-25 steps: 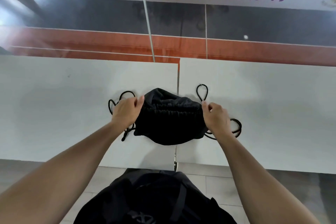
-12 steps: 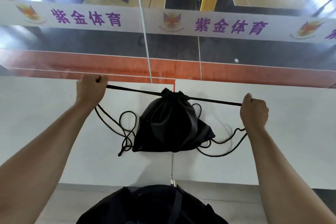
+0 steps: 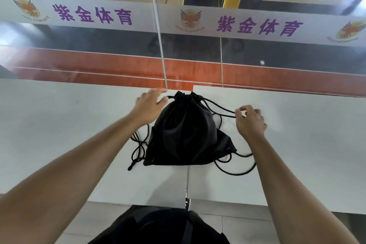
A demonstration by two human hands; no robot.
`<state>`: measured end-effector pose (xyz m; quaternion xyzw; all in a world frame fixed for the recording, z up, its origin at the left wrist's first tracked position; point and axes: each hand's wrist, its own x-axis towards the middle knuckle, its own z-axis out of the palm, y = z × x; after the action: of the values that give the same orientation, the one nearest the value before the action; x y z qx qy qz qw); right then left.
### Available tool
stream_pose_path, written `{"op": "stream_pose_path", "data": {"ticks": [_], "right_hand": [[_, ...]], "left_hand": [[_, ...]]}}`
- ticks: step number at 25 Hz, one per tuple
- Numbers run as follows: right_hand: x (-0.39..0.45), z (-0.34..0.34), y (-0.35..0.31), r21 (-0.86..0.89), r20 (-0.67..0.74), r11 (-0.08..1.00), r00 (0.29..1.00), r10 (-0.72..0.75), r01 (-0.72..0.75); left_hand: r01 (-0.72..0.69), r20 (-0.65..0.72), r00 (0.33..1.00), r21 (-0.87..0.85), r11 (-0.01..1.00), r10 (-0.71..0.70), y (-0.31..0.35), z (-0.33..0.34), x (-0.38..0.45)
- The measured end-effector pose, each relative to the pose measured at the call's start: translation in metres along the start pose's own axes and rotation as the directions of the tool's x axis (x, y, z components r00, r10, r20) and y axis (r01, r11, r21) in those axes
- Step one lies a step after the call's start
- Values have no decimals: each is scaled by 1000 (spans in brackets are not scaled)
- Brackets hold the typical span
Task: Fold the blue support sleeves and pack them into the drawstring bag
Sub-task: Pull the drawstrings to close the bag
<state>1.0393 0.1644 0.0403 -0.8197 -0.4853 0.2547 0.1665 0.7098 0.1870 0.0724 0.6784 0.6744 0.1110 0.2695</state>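
A black drawstring bag [image 3: 186, 130] lies bulging on the white table [image 3: 69, 125], its mouth cinched tight at the far end. Black cords [image 3: 221, 109] trail loose from both sides. My left hand [image 3: 149, 105] hovers beside the bag's top left with fingers spread, holding nothing. My right hand [image 3: 250, 120] rests to the right of the bag, its fingertips pinched on the cords that run from the neck. No blue sleeves are visible; the bag hides whatever is inside.
Two white table tops meet at a seam [image 3: 187, 182] under the bag. Beyond the far edge is a glass barrier with a white banner [image 3: 138, 16] and a metal post [image 3: 158, 31]. A dark garment [image 3: 158, 226] shows below the near edge.
Both hands pulled the cords wide apart and cinched the bag shut. They have since come back in; the left hand let go of its cord and the cords now lie slack.
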Motion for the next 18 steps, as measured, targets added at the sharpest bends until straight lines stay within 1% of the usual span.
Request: {"op": "stream_pose_path", "data": {"ticks": [1,2,4,5,6,8,10,12,14,16,18], "right_hand": [[-3,5,-5,-3,16,999,999,-40,40],[-9,11,-12,29,45,996,995,-90,89],[-21,25,-22,160,156,974,970,-184,159],[-28,34,-25,221,223,961,951,-213,164],[-33,42,-26,273,287,951,931,-224,145],[-40,53,-27,353,395,934,896,-202,54],[-44,60,-26,420,454,907,869,-197,-14],[-51,62,-26,444,456,896,866,-204,-23],[-62,60,-22,427,403,904,895,-192,2],[-73,54,-15,376,345,925,918,-193,53],[-87,50,-10,320,267,939,940,-213,122]], "left_hand": [[17,73,997,-107,994,-9,14,10,-1],[80,136,989,-206,975,-53,21,21,-1],[182,205,971,-318,931,-120,25,37,-4],[203,219,967,-347,916,-131,21,43,-7],[199,228,966,-366,909,-119,16,47,-10],[156,240,968,-369,916,-68,3,53,-12],[127,231,972,-366,922,-42,-4,59,-12],[95,205,979,-360,928,-20,-12,67,-11],[64,210,978,-354,933,12,-20,69,-14],[53,216,976,-366,929,30,-28,67,-19],[21,203,977,-422,906,72,-30,61,-26]]}}
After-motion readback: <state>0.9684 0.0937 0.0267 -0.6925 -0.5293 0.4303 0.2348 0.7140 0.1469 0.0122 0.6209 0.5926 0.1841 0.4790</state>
